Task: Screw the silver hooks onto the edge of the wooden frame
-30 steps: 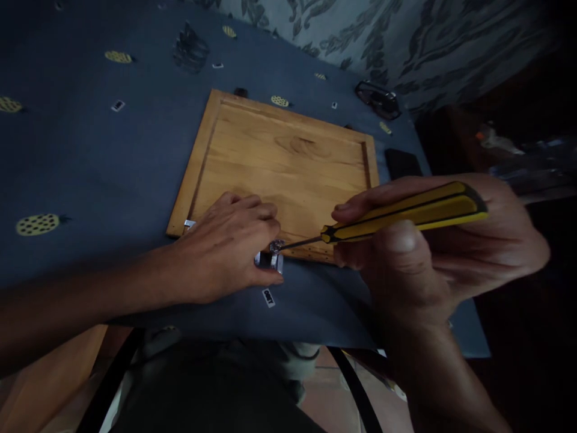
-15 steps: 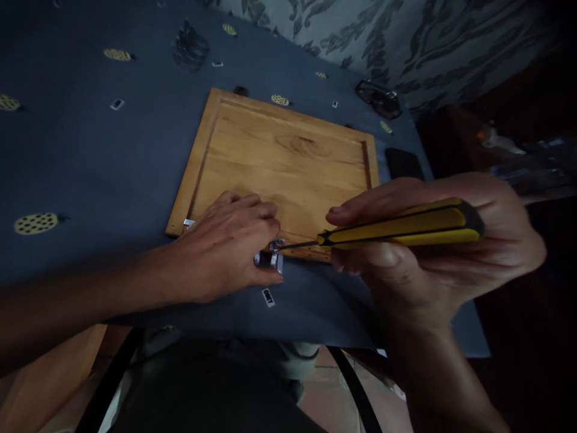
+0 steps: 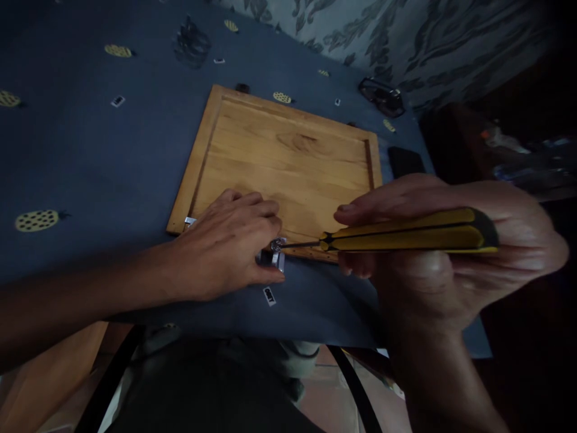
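Observation:
My left hand (image 3: 229, 243) rests over the near edge of a framed wooden panel (image 3: 288, 162). Its thumb and fingers are closed around a small shiny metal fitting (image 3: 280, 262), which looks like a hinge and is partly covered by the hand. In my right hand (image 3: 455, 264) is a screwdriver (image 3: 406, 234) with a yellow and black handle, lying almost level along the fingers. The screwdriver's thin shaft points left, with its tip at the metal fitting. Another bit of silver metal (image 3: 190, 221) shows at the panel's near left corner.
A dark blue cloth with pineapple prints (image 3: 112, 150) covers the table. Sunglasses (image 3: 382, 96) and a flat black object (image 3: 406, 161) lie beyond the panel on the right. Small holes run along the panel's near edge. A patterned wall (image 3: 351, 30) rises behind.
My right hand has shifted slightly right, and the screwdriver's handle has turned and now lies more level. My left hand keeps its hold on the fitting.

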Tool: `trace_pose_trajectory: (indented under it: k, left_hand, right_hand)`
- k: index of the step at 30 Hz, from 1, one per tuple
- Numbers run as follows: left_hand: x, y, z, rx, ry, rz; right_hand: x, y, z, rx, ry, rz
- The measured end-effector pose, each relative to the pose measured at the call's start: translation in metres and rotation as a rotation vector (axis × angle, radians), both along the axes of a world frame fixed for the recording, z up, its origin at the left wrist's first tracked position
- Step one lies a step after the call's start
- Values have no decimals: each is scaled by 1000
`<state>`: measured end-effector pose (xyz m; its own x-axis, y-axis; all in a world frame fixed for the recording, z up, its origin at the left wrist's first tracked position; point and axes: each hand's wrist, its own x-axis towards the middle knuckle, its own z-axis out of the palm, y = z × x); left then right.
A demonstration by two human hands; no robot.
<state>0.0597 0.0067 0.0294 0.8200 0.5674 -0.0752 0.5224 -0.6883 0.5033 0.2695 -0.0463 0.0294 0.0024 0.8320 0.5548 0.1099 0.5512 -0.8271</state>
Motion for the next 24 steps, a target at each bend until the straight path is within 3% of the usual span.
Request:
trace_pose_trajectory:
  k: [3,6,9,14,21,24]
  left_hand:
    - [-2,-1,-1,19,-37,-8]
    - [-5,-1,-4,50,-79,-21]
    - [-6,0,-8,64,-107,-29]
    - [-5,2,-10,63,-103,-22]
    - [-5,0,-7,37,-88,-22]
    - [-7,-1,-6,49,-97,-21]
  right_hand:
    - [2,11,0,202,-63,42]
    - [2,14,2,270,-88,112]
    - [0,8,6,207,-79,67]
    - [-8,-8,17,-63,-76,-37]
    - [-1,-12,19,-32,-171,-115]
    - [1,-5,14,10,-155,-29]
